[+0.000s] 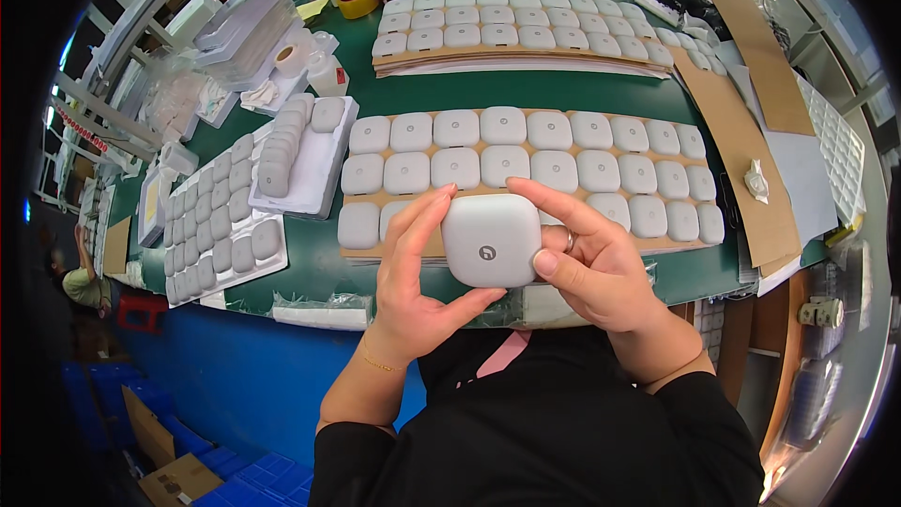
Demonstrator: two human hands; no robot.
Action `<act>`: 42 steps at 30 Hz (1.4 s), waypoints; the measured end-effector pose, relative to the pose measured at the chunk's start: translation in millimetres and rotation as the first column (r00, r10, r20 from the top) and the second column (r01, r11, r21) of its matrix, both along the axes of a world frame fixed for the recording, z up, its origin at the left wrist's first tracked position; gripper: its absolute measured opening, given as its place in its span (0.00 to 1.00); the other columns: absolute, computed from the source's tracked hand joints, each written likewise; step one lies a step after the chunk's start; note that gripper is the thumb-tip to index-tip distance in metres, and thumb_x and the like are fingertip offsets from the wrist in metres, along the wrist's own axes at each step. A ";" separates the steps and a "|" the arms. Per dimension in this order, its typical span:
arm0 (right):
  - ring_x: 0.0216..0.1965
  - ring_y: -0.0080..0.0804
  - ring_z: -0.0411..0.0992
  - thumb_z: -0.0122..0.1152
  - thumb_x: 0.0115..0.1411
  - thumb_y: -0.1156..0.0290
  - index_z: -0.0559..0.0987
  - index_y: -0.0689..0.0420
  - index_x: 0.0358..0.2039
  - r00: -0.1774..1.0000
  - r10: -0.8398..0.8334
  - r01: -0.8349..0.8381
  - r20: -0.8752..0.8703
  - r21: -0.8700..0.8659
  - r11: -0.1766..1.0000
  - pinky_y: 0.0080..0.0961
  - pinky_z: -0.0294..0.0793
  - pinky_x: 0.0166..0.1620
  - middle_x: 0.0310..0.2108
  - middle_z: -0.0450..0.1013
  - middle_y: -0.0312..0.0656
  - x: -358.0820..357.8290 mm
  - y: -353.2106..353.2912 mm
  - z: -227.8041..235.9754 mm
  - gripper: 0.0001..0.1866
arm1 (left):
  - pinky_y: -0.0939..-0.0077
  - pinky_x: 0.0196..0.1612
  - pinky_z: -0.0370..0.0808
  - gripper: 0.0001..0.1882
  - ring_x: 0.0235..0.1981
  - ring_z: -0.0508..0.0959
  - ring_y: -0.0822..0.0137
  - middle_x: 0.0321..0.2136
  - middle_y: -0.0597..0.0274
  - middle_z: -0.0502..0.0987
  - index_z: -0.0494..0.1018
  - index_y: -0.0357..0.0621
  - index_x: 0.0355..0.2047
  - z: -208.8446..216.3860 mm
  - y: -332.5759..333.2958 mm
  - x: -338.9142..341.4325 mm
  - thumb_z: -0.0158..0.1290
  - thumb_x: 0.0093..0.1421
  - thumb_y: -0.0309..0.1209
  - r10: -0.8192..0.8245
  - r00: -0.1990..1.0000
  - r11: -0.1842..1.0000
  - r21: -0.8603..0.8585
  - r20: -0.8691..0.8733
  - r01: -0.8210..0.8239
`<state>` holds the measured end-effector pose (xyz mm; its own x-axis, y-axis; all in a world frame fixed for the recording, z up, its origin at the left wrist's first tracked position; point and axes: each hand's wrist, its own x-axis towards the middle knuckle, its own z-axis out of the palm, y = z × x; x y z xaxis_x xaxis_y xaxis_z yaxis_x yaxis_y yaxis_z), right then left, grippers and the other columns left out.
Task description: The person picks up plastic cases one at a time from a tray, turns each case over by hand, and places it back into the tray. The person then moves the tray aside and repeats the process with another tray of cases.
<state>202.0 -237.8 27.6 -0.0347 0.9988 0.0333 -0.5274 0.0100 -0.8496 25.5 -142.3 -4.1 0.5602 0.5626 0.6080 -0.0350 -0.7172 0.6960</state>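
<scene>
A light grey, rounded-square plastic case (pixel 490 230) with a small dark round mark is raised in front of me, near the table's front edge. My left hand (pixel 405 286) curls around its left side, thumb along the lower edge and fingertips at the upper left corner. On the other side, my right hand (pixel 601 272) has its thumb on the lower right corner and its index finger at the top edge. The case's underside is hidden. Just beyond it, several rows of matching cases (pixel 504 126) lie on a cardboard sheet (pixel 479 146), partly covered by my hands.
More cases stand on stacked cardboard (pixel 526 63) at the back. To the left are a white tray of cases (pixel 246 275) and a white foam tray (pixel 314 169). A bottle (pixel 327 73) and yellow tape roll (pixel 358 2) stand behind. Cardboard (pixel 741 155) lies right. Another person (pixel 84 286) is far left.
</scene>
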 end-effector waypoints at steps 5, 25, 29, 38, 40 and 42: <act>0.46 0.25 0.68 0.47 0.61 0.81 0.48 0.60 0.64 0.962 -0.029 -0.003 0.272 0.117 0.993 0.21 0.66 0.48 0.46 0.71 0.51 -4.8 -5.2 5.3 0.33 | 0.63 0.55 0.66 0.45 0.55 0.66 0.51 0.54 0.44 0.64 0.57 0.40 0.56 -8.9 0.6 4.4 0.68 0.37 0.24 -0.026 0.996 1.000 0.019 0.083 0.024; 0.40 0.28 0.73 0.50 0.63 0.73 0.62 0.60 0.57 0.968 -0.053 0.062 0.247 -0.028 0.998 0.25 0.73 0.44 0.39 0.74 0.45 14.4 23.3 -37.4 0.22 | 0.68 0.52 0.67 0.43 0.46 0.73 0.58 0.47 0.50 0.72 0.64 0.35 0.54 -13.7 1.5 -0.2 0.68 0.40 0.43 -0.105 0.988 0.892 -0.430 0.111 0.143; 0.41 0.38 0.72 0.59 0.53 0.72 0.72 0.58 0.48 0.410 -0.250 0.126 0.877 0.217 0.968 0.31 0.71 0.44 0.39 0.73 0.45 21.5 33.5 -64.1 0.20 | 0.68 0.46 0.71 0.37 0.41 0.76 0.56 0.47 0.40 0.71 0.60 0.32 0.55 -16.1 8.4 -2.6 0.45 0.59 0.54 -0.160 0.858 0.471 -0.726 0.489 0.501; 0.46 0.43 0.65 0.67 0.43 0.71 0.73 0.56 0.45 -0.094 -0.234 -0.003 0.968 0.234 0.972 0.37 0.65 0.50 0.45 0.69 0.45 22.7 36.0 -81.1 0.26 | 0.64 0.42 0.75 0.43 0.41 0.77 0.47 0.48 0.34 0.68 0.58 0.35 0.57 -12.8 4.7 -1.8 0.20 0.62 0.62 -0.009 0.581 -0.086 -0.579 0.814 0.810; 0.47 0.43 0.65 0.67 0.42 0.71 0.73 0.56 0.45 -0.104 -0.234 -0.017 0.967 0.234 0.972 0.37 0.65 0.50 0.46 0.68 0.45 24.3 37.9 -82.7 0.26 | 0.63 0.45 0.74 0.44 0.44 0.76 0.46 0.49 0.34 0.67 0.57 0.35 0.58 -13.1 3.9 -2.3 0.20 0.61 0.63 -0.044 0.544 -0.101 -0.545 0.838 0.832; 0.47 0.44 0.65 0.68 0.41 0.71 0.72 0.56 0.46 -0.107 -0.215 -0.033 0.971 0.213 0.977 0.37 0.64 0.51 0.45 0.68 0.46 26.1 39.7 -82.6 0.28 | 0.63 0.45 0.74 0.44 0.44 0.75 0.46 0.49 0.34 0.67 0.56 0.35 0.58 -12.8 3.9 -2.4 0.19 0.61 0.63 -0.049 0.552 -0.095 -0.554 0.832 0.827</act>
